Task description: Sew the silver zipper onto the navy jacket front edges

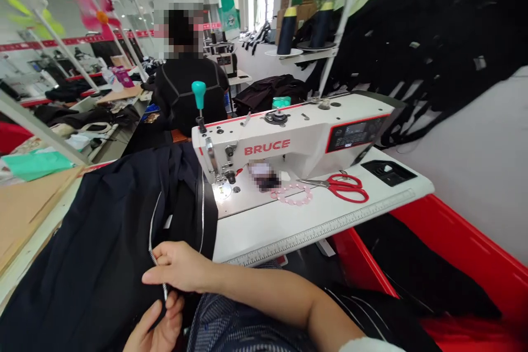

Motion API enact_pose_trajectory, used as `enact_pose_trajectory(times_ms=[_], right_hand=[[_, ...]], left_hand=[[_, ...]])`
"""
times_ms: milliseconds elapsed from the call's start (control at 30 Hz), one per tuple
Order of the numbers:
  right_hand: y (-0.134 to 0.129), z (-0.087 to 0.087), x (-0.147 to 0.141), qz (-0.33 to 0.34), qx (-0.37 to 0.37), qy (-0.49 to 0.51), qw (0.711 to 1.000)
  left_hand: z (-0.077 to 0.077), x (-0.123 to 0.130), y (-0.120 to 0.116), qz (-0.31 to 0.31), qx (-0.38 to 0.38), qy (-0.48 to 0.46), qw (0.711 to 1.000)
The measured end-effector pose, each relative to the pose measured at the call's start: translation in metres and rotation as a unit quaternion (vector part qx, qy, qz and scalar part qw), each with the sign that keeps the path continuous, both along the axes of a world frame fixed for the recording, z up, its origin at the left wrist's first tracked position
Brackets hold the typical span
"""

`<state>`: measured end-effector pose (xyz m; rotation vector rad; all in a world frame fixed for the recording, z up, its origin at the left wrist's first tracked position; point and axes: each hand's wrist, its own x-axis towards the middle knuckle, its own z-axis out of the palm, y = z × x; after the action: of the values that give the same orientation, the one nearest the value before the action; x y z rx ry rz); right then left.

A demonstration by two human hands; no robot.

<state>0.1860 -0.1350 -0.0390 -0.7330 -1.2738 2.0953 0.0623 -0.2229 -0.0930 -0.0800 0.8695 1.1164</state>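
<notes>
A dark navy garment (103, 242) is spread over the table at the left of the sewing machine (264, 137). A thin white-edged trim (153, 220) runs along its open edge, and a second pale line (202, 209) lies nearer the needle. My right hand (181, 267) reaches across from the right, its thumb and fingers closed on the trimmed edge. Just below it, my left hand (159, 324) pinches the lower end of the same edge between thumb and fingertips. The lit needle area (223, 191) is beyond both hands, beside the cloth.
Red-handled scissors (348, 187) and a pink bead bracelet (292, 193) lie on the machine bed. A ruler strip (322, 234) follows the table's front edge. At right stands a red bin (466, 242) with dark cloth. A person (190, 88) sits ahead.
</notes>
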Motion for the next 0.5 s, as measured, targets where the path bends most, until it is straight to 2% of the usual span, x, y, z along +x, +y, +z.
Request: enact_pose_trajectory(times_ms=[67, 133, 200, 300, 400, 433, 500], right_hand=[[-0.004, 0.001, 0.009, 0.007, 0.119, -0.069, 0.99], [-0.006, 0.001, 0.019, 0.012, 0.259, -0.155, 0.953], [-0.006, -0.003, 0.028, 0.021, 0.396, -0.224, 0.89], [-0.003, -0.019, 0.041, 0.031, 0.563, -0.262, 0.783], [-0.001, -0.032, 0.051, 0.061, 0.663, -0.275, 0.694], [-0.001, -0.033, 0.053, 0.076, 0.682, -0.278, 0.672], [-0.001, -0.033, 0.056, 0.103, 0.701, -0.279, 0.648]], left_hand=[[0.005, 0.009, -0.001, 0.002, 0.008, 0.009, 1.0], [0.012, 0.014, -0.004, -0.029, 0.017, 0.005, 0.999], [0.017, 0.015, -0.007, -0.054, 0.033, -0.001, 0.998], [0.018, 0.011, -0.013, -0.036, 0.019, 0.017, 0.999], [0.016, 0.007, -0.019, -0.002, -0.007, 0.036, 0.999], [0.015, 0.006, -0.02, 0.007, -0.01, 0.04, 0.999], [0.015, 0.004, -0.022, 0.026, -0.01, 0.05, 0.998]])
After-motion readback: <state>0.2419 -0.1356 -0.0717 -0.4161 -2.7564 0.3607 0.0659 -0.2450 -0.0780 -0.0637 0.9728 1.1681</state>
